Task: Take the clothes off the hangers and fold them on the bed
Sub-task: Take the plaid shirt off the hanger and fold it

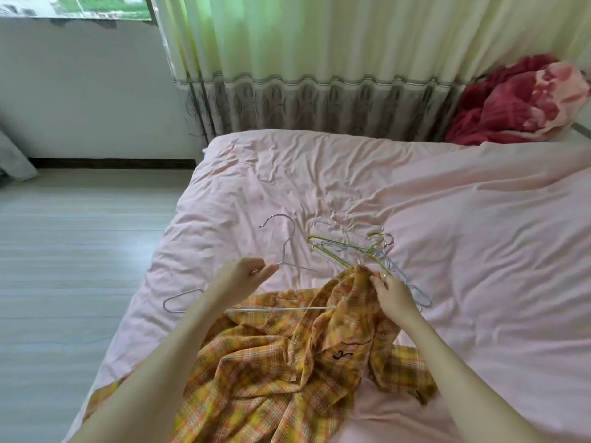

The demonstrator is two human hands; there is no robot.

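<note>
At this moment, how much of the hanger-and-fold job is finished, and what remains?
Done: a pile of bare wire hangers lies on the pink bed, though no folded clothes show. In hand: the left hand pinches a silver hanger, pulling it from the yellow plaid shirt, whose collar the right hand grips. Left: freeing the hanger's far end, then folding the crumpled shirt.

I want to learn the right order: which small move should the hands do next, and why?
Probably the left hand should pull the silver hanger leftward, because the right hand pinches the plaid shirt at the collar and one hanger end still sits in the cloth.
</note>
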